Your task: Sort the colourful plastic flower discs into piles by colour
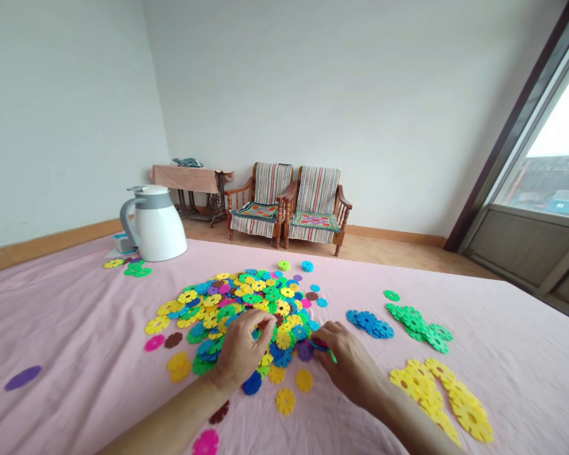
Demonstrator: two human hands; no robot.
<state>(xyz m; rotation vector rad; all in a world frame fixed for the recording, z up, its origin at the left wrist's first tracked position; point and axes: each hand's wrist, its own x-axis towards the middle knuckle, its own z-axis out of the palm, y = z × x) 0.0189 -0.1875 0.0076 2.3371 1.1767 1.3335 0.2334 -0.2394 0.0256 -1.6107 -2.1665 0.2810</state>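
Pale walls (pixel 384 107) rise behind a pink-draped bench (pixel 90 322). Leftmost, a white jug (pixel 161 230) stands with loose discs (pixel 137 270) just beside it. Next comes the mixed pile (pixel 251 299) of notched discs, seemingly most of what is left, with the left hand (pixel 237 346) over its near side, fingers curled; whether that grip holds anything, I cannot tell. Beside the pile, the right hand (pixel 348 360) pinches a few coloured discs (pixel 332 356). Farther right, the blue group (pixel 370 323), green group (pixel 420 325) and yellow group (pixel 470 411) already lie separated by colour.
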